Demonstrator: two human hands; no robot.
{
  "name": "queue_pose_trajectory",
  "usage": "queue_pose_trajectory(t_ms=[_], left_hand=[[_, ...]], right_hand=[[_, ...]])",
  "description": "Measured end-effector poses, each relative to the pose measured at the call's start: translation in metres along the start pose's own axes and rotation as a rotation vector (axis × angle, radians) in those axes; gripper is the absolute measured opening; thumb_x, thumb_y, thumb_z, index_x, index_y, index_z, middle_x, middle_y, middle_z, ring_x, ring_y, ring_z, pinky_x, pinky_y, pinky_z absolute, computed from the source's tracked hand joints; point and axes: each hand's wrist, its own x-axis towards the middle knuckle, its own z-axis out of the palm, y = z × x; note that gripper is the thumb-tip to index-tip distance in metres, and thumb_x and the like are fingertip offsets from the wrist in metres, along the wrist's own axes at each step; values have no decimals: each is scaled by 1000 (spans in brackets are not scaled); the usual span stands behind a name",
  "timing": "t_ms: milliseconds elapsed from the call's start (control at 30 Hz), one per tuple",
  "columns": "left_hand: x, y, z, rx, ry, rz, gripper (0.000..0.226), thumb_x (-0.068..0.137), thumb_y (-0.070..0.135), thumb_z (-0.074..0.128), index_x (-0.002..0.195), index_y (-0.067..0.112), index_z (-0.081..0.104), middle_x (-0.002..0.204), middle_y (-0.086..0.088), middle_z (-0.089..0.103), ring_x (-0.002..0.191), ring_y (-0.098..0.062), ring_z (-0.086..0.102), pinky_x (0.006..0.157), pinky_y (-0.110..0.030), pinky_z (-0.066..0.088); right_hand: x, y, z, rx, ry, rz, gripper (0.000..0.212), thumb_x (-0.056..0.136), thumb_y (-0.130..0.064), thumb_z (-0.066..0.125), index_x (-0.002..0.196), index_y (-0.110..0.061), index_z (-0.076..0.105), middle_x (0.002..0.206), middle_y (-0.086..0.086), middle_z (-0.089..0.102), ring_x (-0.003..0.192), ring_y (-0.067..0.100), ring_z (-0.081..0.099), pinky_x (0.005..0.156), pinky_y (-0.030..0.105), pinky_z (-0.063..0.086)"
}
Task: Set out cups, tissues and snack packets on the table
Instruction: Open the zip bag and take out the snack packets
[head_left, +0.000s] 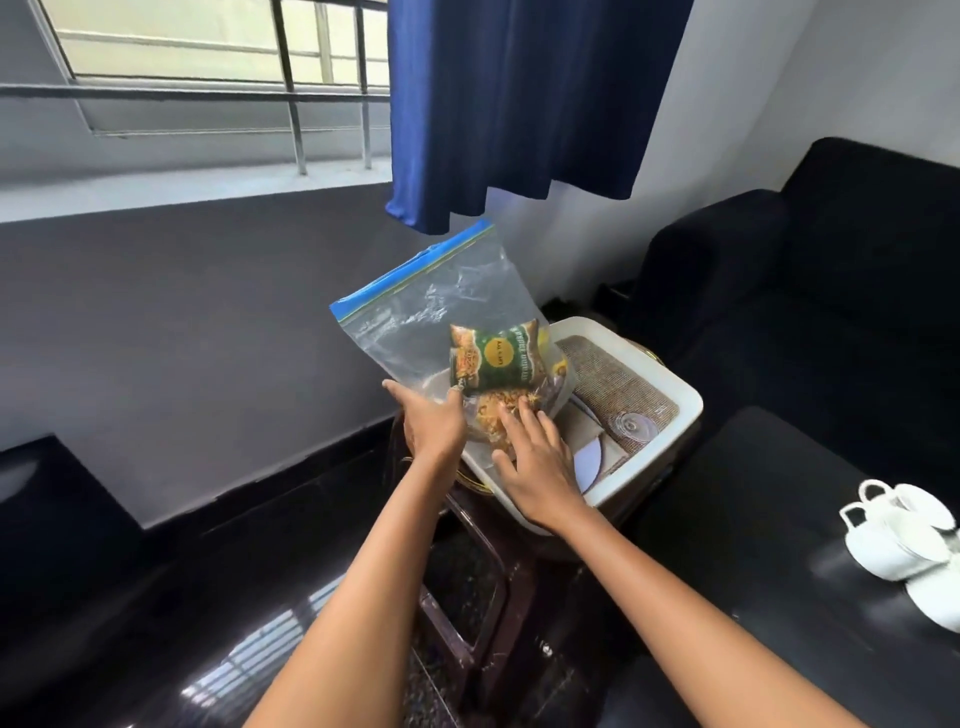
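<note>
A clear zip bag (415, 306) with a blue seal stands tilted over the near left corner of a white tub (685, 400). Inside the bag lie a green snack packet (496, 358) and, below it, a packet showing yellow snack (485, 415). My left hand (434, 426) grips the bag's lower left corner. My right hand (535, 467) rests with spread, fairly straight fingers on the bag's bottom, over the lower packet. Two white cups (893, 535) lie stacked on their sides on the black table (753, 493) at the right.
The tub holds woven mats, a glass (631, 423) and a white plate (589, 460), and sits on a dark brown stool (467, 597). A black sofa (831, 291) stands behind the table. A blue curtain (519, 104) hangs above; the floor is glossy black.
</note>
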Motion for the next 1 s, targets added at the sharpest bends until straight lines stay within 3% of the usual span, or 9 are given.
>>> queue_pose_trajectory(t_ms=[133,200,267,367,433,600,700,833,1000], left_hand=[[1,10,1,-176,-20,37,78,88,18,63,151,16,17,135,-9,54,123,-25,52,107,-44,39],[-3,16,2,-219,-41,79,60,87,12,62,143,16,41,119,-8,65,111,-20,60,100,-34,47],[-9,23,6,-289,-116,168,38,86,2,61,122,15,62,86,7,72,81,-3,66,75,-13,51],[-19,30,15,-302,-225,297,34,81,-7,59,85,25,71,56,16,65,51,5,55,53,-8,45],[-23,30,19,-266,-262,350,36,79,-6,57,75,26,70,61,10,66,55,-1,55,57,-16,48],[-23,24,19,-57,-298,437,37,77,0,57,93,30,73,93,1,74,85,-19,67,81,-37,53],[-25,22,19,50,-331,451,37,78,3,58,98,30,74,95,3,75,91,-20,69,87,-42,54],[-23,21,19,209,-356,476,28,81,8,63,104,21,72,109,4,71,98,-20,66,88,-39,52],[-32,20,19,418,-405,583,15,78,21,70,88,32,73,98,8,71,94,-16,62,82,-36,50]], right_hand=[[-5,4,1,21,-4,24,60,98,-33,38,151,-26,11,160,1,1,146,24,1,117,43,7],[-6,3,2,49,-7,56,59,98,-33,37,151,-23,12,160,5,4,146,25,3,117,42,7],[-6,2,4,81,10,69,60,98,-31,38,151,-21,11,160,7,8,146,25,7,118,43,10],[-2,-1,5,113,35,82,65,95,-29,41,151,-25,8,159,2,13,145,26,9,116,48,12],[4,-4,3,137,40,101,69,92,-29,41,150,-30,3,158,-1,12,144,28,9,114,50,9],[11,-4,5,156,28,145,66,91,-31,38,149,-33,6,157,0,17,143,28,13,114,53,11],[4,3,0,198,85,153,48,89,-28,37,135,-22,46,141,7,47,131,26,39,106,41,32],[-24,14,-20,751,473,406,27,84,-5,44,84,-10,71,79,-1,69,86,22,65,77,29,48],[-45,41,-67,1320,831,725,28,95,-16,37,103,-1,59,93,18,65,81,26,62,69,33,52]])
